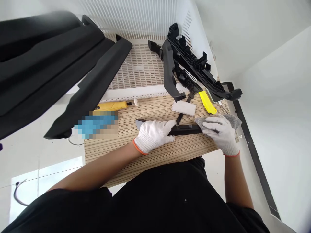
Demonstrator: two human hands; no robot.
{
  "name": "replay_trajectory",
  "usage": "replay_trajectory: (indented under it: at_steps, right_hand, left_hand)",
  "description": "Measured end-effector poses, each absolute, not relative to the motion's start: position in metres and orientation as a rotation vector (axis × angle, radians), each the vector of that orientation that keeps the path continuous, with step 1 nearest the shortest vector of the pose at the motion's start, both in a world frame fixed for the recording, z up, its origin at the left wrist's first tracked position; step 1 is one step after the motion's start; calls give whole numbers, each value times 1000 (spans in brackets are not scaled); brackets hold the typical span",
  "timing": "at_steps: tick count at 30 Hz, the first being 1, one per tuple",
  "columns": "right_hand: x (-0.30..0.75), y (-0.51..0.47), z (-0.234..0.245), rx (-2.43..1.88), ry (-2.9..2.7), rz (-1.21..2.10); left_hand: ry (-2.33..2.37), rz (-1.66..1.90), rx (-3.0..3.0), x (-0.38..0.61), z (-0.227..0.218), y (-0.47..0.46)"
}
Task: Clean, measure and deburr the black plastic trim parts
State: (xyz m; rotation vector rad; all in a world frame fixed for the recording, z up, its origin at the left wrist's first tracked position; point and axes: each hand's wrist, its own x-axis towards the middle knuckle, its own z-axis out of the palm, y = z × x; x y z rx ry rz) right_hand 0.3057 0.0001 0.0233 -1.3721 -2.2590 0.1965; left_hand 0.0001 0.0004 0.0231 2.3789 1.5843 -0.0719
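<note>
Black clothing (170, 200) | left hand (153, 135) grip holding black strip (186, 129) | right hand (220, 132) grip holding grey cloth (233, 120) | bracket (194, 69) lettering unreadable

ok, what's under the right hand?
A grey cloth lies under the right hand, over the right end of the black trim strip on the striped board. That end of the strip is covered, so its shape cannot be seen.

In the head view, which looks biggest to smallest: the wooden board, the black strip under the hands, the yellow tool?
Wooden board
Black strip, partly covered
Yellow tool
</note>
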Motion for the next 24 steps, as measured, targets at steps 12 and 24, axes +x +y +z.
replay_trajectory:
  at_steps: [12, 24]
  right_hand:
    - [269, 4, 29, -1300, -2578, 413]
    - [273, 7, 31, -1299, -2515, 451]
  left_hand:
    - [1483, 4, 2446, 4, 18, -3]
    - [1490, -18, 2422, 2, 22, -2]
